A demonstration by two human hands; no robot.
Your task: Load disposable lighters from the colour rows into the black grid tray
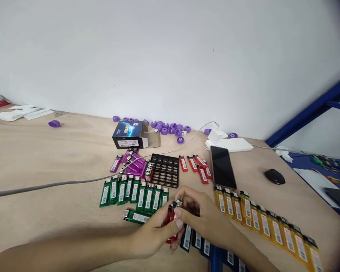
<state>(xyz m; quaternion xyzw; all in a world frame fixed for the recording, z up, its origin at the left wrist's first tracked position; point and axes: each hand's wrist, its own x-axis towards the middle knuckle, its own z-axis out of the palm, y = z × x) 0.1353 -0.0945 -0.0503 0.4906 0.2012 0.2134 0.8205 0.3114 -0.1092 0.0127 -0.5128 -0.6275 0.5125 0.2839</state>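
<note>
While the left hand (155, 231) and the right hand (205, 219) meet low in the view, their fingers (179, 223) are closed on a red disposable lighter (170, 223). It stands roughly upright between them, its metal head (178, 203) at the right hand's fingertips. Room is tight around the hands: green lighters (133, 194) lie just beyond, another green lighter (137, 217) lies crosswise near the left hand, dark blue lighters (197, 241) sit beneath, and yellow lighters (260, 221) run off to the right. Open plywood tabletop (45, 158) spreads left, its far edge against a white wall (170, 56). A black plastic rack (164, 170) sits just beyond the hands. White barcode labels (277, 233) mark the lighters, but their small print is unreadable, as is that on a printed box (132, 135).
</note>
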